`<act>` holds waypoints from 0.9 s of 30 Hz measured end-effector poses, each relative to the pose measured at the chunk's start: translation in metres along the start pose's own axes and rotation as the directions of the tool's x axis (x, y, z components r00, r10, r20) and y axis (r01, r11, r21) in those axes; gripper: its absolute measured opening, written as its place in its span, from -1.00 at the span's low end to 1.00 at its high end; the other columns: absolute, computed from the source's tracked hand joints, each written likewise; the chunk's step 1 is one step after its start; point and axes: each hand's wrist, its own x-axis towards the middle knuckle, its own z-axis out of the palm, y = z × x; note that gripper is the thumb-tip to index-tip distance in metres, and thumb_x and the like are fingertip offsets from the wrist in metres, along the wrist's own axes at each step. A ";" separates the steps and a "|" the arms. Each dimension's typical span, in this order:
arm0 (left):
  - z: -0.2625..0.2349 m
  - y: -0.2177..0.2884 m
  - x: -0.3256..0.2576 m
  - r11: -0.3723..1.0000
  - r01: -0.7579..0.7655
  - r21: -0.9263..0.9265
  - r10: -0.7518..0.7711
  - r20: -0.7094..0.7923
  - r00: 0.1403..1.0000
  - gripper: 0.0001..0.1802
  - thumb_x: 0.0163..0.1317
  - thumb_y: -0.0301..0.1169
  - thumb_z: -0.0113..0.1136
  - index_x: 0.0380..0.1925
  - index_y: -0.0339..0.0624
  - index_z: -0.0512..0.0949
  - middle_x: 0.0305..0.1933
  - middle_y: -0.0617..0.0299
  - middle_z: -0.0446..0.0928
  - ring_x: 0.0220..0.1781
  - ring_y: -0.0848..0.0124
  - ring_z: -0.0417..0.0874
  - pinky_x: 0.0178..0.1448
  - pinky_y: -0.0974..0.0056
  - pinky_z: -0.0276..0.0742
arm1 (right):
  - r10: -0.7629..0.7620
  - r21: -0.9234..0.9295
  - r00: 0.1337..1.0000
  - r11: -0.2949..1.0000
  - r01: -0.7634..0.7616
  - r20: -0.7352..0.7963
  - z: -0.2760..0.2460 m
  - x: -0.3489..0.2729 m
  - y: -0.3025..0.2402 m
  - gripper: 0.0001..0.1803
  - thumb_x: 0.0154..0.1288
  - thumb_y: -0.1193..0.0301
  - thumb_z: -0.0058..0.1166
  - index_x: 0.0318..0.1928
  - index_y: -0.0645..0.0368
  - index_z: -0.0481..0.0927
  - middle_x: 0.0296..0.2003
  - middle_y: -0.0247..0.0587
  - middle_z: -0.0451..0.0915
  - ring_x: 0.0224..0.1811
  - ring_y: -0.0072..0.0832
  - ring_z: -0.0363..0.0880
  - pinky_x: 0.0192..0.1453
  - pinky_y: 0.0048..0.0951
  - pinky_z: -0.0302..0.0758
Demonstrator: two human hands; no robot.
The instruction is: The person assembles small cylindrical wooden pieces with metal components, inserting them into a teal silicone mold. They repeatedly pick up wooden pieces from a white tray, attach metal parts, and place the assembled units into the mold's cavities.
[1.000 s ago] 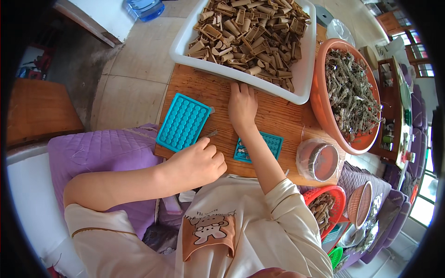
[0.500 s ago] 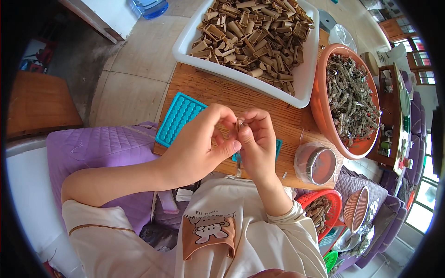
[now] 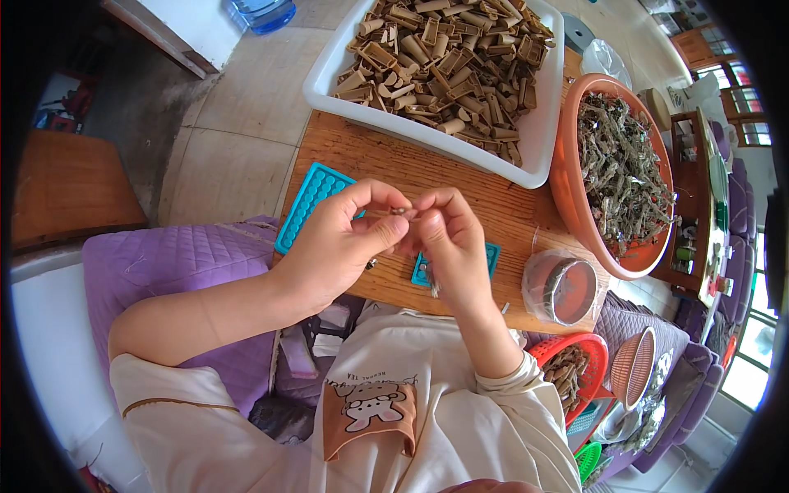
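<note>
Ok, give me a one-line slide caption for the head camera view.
Left hand and right hand pinch a tiny dark part above a wooden board, beside a white tray of brown tubular pieces.

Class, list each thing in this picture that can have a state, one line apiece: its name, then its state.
Left hand: raised, pinching a small piece.
Right hand: raised, fingertips on the same piece.
White tray: heaped with tan tubes.
Orange basin: full of dried bits.
Teal mould: flat on the board, partly hidden.
Round tub: open.
</note>
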 end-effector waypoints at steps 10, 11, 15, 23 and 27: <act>0.003 -0.005 -0.002 0.965 0.244 -0.095 -0.239 0.062 0.969 -0.85 0.14 -0.42 0.07 -0.31 -0.08 0.32 -0.28 0.30 0.43 -0.18 0.55 0.45 -0.15 0.46 0.36 | -0.255 -0.745 0.936 0.667 -0.013 -0.245 -0.098 0.160 -0.050 -0.55 0.09 0.25 -0.04 -0.03 0.26 0.38 -0.43 -0.20 0.54 -0.45 -0.53 0.53 -0.35 -0.56 0.44; 0.003 -0.005 -0.002 0.957 0.273 -0.100 -0.264 0.094 0.960 -0.84 0.13 -0.42 0.08 -0.31 -0.10 0.32 -0.28 0.30 0.43 -0.18 0.54 0.45 -0.15 0.46 0.37 | -0.222 -0.752 0.928 0.653 -0.087 -0.300 -0.108 0.179 -0.051 -0.52 0.09 0.25 -0.06 0.01 0.24 0.35 -0.41 -0.20 0.54 -0.44 -0.54 0.54 -0.36 -0.56 0.46; 0.003 -0.001 -0.004 0.949 0.307 -0.066 -0.292 0.172 0.941 -0.84 0.12 -0.43 0.09 -0.32 -0.14 0.34 -0.26 0.28 0.43 -0.19 0.51 0.48 -0.13 0.43 0.41 | -0.061 -0.697 0.900 0.656 -0.289 -0.432 -0.126 0.219 -0.040 -0.59 0.18 0.26 -0.09 0.00 0.20 0.35 -0.37 -0.26 0.47 -0.45 -0.61 0.46 -0.40 -0.64 0.42; 0.004 0.001 -0.007 0.956 0.285 -0.071 -0.273 0.147 0.951 -0.79 0.15 -0.46 0.04 -0.19 -0.22 0.40 -0.25 0.30 0.44 -0.20 0.55 0.48 -0.14 0.49 0.43 | -0.283 -0.873 0.928 0.480 -0.081 -0.241 -0.131 0.215 -0.036 -0.69 0.07 0.26 -0.02 -0.23 0.17 0.56 -0.45 -0.26 0.56 -0.45 -0.60 0.52 -0.35 -0.61 0.42; 0.006 0.008 -0.002 0.982 0.186 0.025 -0.188 0.114 0.976 -0.79 0.15 -0.47 0.03 -0.19 -0.23 0.40 -0.24 0.29 0.44 -0.22 0.55 0.49 -0.16 0.49 0.44 | -0.391 -0.789 0.909 0.600 0.135 -0.142 -0.098 0.159 -0.055 -0.76 0.08 0.35 -0.01 -0.25 0.18 0.56 -0.55 -0.35 0.49 -0.51 -0.70 0.43 -0.39 -0.66 0.36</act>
